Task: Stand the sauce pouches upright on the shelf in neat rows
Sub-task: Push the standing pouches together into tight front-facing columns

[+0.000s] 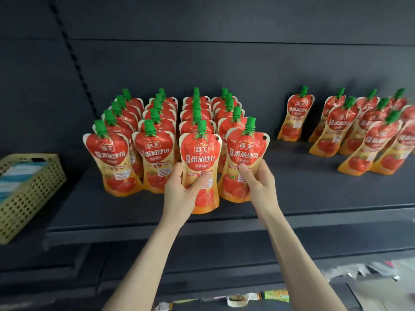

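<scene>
Forearms (143,265) rise from below: left hand (179,189) clasps the waist of one front pouch (200,153), right hand (258,182) its neighbour (246,151), presumably to square both upright on the shelf (303,194). Behind the grip, packed rows (157,108) hide each other's bases; far right of it, a leaning group (350,131) is cut off.

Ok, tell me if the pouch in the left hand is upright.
Upright: the pouch, gripped by the left hand, has its green cap up and base down.
</scene>
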The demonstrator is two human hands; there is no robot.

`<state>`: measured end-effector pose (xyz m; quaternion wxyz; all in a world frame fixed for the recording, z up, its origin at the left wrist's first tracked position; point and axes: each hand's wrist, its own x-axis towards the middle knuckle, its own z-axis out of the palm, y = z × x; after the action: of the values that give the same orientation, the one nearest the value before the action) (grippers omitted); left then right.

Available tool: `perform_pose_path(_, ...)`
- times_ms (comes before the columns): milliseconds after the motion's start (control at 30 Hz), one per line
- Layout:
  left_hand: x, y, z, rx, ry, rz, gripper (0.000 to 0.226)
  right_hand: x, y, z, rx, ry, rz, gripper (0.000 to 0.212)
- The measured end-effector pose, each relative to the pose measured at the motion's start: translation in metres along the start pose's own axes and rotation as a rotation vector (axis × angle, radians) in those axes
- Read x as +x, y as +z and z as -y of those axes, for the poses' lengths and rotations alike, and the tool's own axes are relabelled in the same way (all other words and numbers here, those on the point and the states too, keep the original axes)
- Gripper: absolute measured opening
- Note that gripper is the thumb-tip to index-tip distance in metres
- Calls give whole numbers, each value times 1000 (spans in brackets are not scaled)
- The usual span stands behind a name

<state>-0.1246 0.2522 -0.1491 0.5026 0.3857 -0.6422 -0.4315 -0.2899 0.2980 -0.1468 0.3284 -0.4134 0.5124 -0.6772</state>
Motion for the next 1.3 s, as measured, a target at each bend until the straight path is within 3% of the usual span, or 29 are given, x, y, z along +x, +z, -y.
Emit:
perform_pose_path(267,10,-2,13,-17,-25,57,33,8,5,-13,-103,-1,16,24)
perform_pose_path(367,4,-6,21,77,-17,92,40,6,-3,-21,-201,-18,53,33)
perform_pose_path(467,-2,-7,31,182,-4,15,50,4,-9,-30,-318,-1,50,42)
perform_pose_path(700,1,12,33,255,6,-204,44,10,-11,-30,-434,-43,2,44)
perform_pose_path(867,-1,20,42,502,20,-353,53,11,-8,-33,-459,-41,-7,46)
perform_pose_path(1300,6,24,41,511,-14,-354,53,18,-12,-33,-494,43,44,43)
